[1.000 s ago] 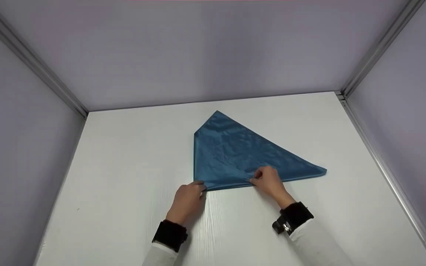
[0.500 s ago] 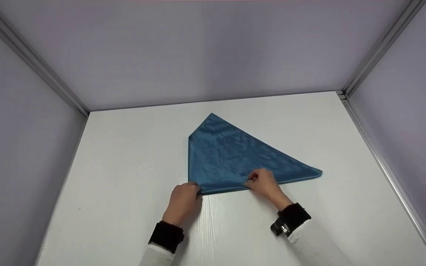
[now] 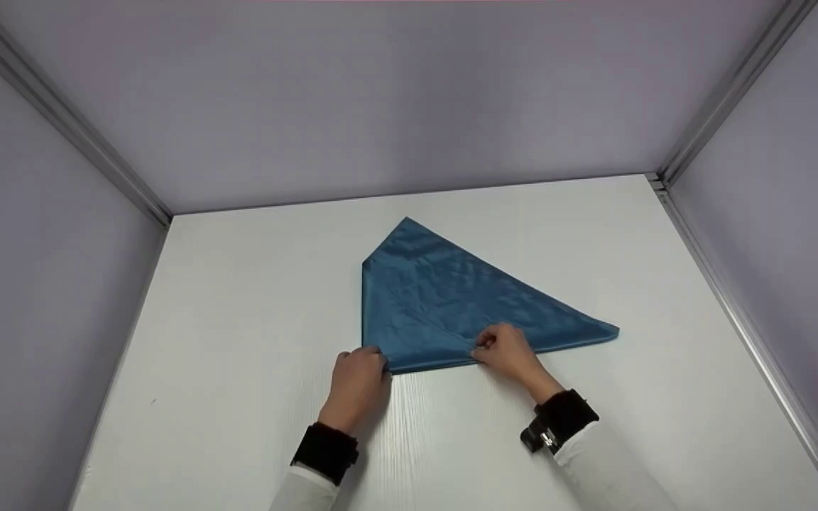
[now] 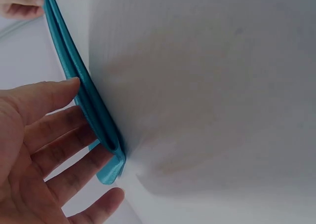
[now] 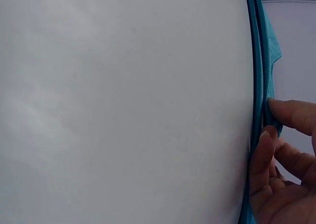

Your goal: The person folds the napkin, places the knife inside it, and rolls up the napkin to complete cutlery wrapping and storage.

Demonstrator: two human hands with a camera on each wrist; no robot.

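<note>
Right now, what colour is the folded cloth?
Teal blue, plain with a slight sheen; the folded cloth shows best in the head view.

You've got one blue cloth [image 3: 444,301], shiny and creased, folded into a flat layered triangle on the white table, left corner tucked over, long edge nearest you, apex pointing away.

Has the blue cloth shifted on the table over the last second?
Yes. The blue cloth slid slightly left and toward the person: its far tip now lies further from the table's back edge than a second ago.
</note>
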